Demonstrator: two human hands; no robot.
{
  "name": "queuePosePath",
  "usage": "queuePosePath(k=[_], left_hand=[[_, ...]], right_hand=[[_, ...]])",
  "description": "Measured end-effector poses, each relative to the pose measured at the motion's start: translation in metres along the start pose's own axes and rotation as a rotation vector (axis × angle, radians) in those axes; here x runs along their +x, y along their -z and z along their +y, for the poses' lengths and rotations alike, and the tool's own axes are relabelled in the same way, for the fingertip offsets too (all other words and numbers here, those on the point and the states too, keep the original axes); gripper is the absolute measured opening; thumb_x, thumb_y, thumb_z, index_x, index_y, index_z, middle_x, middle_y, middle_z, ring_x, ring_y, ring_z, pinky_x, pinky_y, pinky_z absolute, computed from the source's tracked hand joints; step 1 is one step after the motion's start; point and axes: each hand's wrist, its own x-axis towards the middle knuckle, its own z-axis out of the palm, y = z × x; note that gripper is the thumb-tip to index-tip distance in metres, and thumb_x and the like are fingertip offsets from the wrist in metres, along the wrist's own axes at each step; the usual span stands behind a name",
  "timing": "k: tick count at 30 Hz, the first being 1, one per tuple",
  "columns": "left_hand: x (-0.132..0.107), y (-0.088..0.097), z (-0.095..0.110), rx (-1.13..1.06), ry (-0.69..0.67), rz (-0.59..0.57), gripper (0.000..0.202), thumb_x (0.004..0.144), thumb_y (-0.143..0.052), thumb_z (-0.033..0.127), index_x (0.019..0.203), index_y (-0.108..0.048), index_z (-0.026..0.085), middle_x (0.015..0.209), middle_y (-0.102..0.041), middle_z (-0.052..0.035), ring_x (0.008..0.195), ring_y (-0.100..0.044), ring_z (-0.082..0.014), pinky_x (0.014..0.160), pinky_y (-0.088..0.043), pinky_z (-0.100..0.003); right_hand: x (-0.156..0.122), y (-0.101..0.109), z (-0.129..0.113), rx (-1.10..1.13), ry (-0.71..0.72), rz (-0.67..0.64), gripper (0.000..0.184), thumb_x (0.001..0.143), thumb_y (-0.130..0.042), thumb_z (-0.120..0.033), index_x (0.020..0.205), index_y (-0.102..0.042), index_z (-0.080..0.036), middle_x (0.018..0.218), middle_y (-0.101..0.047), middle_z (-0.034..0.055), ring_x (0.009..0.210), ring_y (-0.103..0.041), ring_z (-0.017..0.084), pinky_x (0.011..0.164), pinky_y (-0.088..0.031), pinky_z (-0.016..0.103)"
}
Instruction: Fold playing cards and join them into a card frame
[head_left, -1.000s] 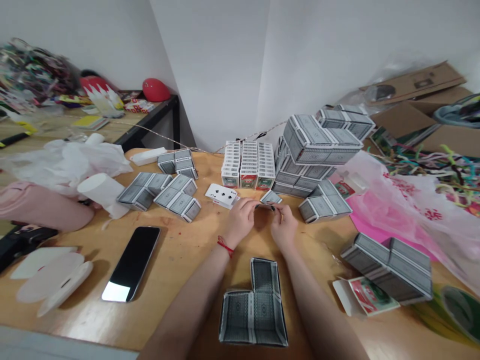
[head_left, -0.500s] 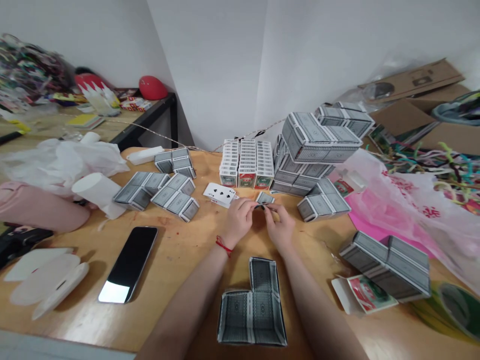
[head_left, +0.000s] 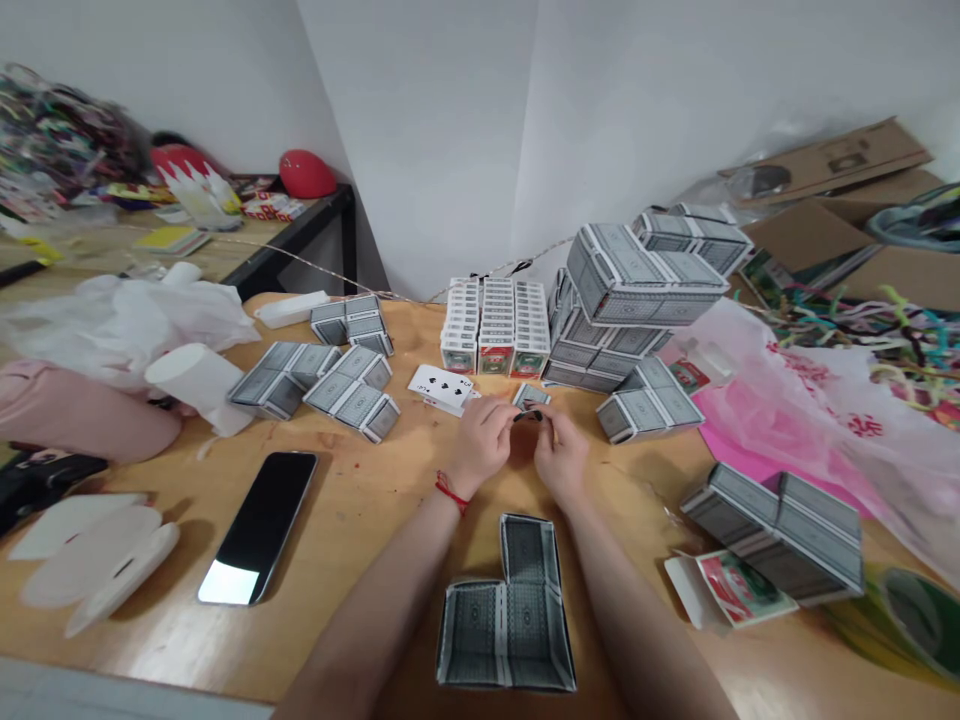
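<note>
My left hand (head_left: pixel 478 440) and my right hand (head_left: pixel 561 452) meet over the middle of the wooden table (head_left: pixel 360 510), fingers pinched together on a small folded playing card (head_left: pixel 528 413) held between them. A flat card piece (head_left: pixel 531 395) lies just behind the hands, and a face-up spade card (head_left: pixel 442 387) lies to their left. An L-shaped block of folded cards (head_left: pixel 508 615) sits between my forearms near the front edge. A red string circles my left wrist.
Rows of card boxes (head_left: pixel 496 328) and tall card-block stacks (head_left: pixel 626 300) stand behind. More blocks lie left (head_left: pixel 330 385) and right (head_left: pixel 784 530). A black phone (head_left: pixel 261 525), white roll (head_left: pixel 193 378), white lids (head_left: pixel 90 555), pink plastic bag (head_left: pixel 810 420) and open card box (head_left: pixel 731 590) surround the hands.
Both hands stayed in place, working the small card between the fingertips; it has been lifted slightly and the fingers have drawn closer together. Nothing else on the table has moved.
</note>
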Motion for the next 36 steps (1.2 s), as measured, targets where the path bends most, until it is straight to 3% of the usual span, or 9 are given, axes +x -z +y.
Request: queuePosePath(k=[8,18,36], left_hand=[[-0.002,-0.001,0.001,0.021,0.014,-0.004,0.017,0.080,-0.040,0.011,0.084,-0.055,0.018,0.082,-0.059,-0.0047,0.081,-0.051,-0.0164,0.073,-0.042,-0.032],[-0.002,0.002,-0.001,-0.004,0.074,-0.024,0.019,0.081,-0.038,0.012,0.089,-0.054,0.018,0.085,-0.059,-0.0056,0.084,-0.052,-0.0171,0.074,-0.043,-0.034],[-0.003,0.000,-0.005,0.020,0.126,0.054,0.015,0.080,-0.040,0.013,0.085,-0.053,0.018,0.084,-0.059,-0.0048,0.083,-0.051,-0.0167,0.075,-0.043,-0.033]], right_hand=[[0.000,0.001,0.003,0.035,-0.018,-0.026,0.034,0.076,-0.035,-0.009,0.099,-0.058,-0.021,0.096,-0.066,0.0039,0.089,-0.061,0.016,0.080,-0.048,0.032],[0.002,0.000,-0.006,0.062,-0.057,-0.052,0.018,0.079,-0.048,-0.027,0.086,-0.062,-0.020,0.083,-0.068,0.0037,0.075,-0.063,0.015,0.070,-0.051,0.028],[-0.001,-0.001,-0.004,-0.003,0.043,-0.183,0.033,0.077,-0.039,-0.015,0.104,-0.055,-0.022,0.097,-0.066,0.0037,0.085,-0.062,0.016,0.076,-0.050,0.030]])
